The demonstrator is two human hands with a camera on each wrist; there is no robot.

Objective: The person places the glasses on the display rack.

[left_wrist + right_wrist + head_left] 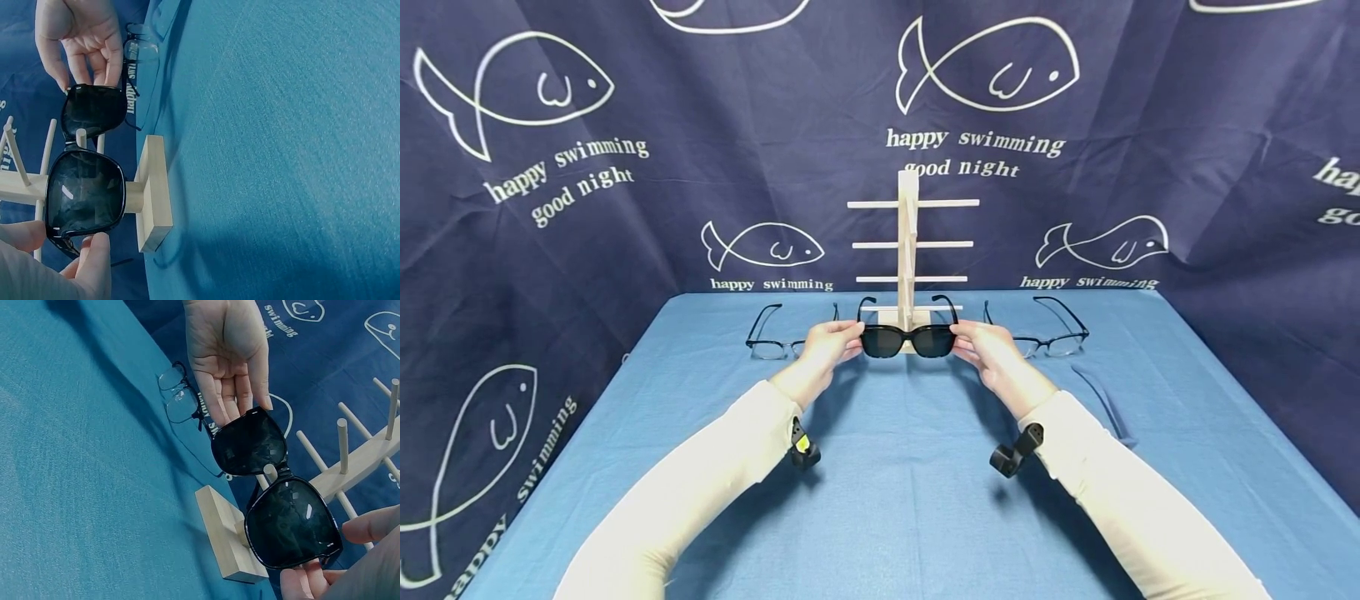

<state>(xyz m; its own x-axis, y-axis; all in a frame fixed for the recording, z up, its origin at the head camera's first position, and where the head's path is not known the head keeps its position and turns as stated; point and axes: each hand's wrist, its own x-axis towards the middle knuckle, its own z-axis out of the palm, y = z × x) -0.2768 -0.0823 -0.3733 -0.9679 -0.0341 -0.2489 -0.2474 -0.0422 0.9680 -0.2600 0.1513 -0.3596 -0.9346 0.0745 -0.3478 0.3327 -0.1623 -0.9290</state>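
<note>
Both hands hold a pair of black sunglasses (882, 342) with dark lenses, temples unfolded and pointing away. My left hand (825, 350) pinches one end of the frame between thumb and fingers, and my right hand (992, 354) pinches the other. Directly behind the sunglasses stands a wooden glasses rack (907, 250) with several pairs of crossbars. In the left wrist view, a peg (81, 137) of the rack shows at the bridge between the lenses. Whether the bridge rests on it I cannot tell. The rack's base (230, 534) sits on the cloth below.
Clear-lensed eyeglasses (758, 343) lie unfolded beyond my left hand, and another dark-framed pair (1063, 338) beyond my right. A blue cloth (895, 500) covers the table. Dark blue fabric (850, 100) with fish drawings hangs behind and at both sides. A bluish curved strip (1105, 400) lies at right.
</note>
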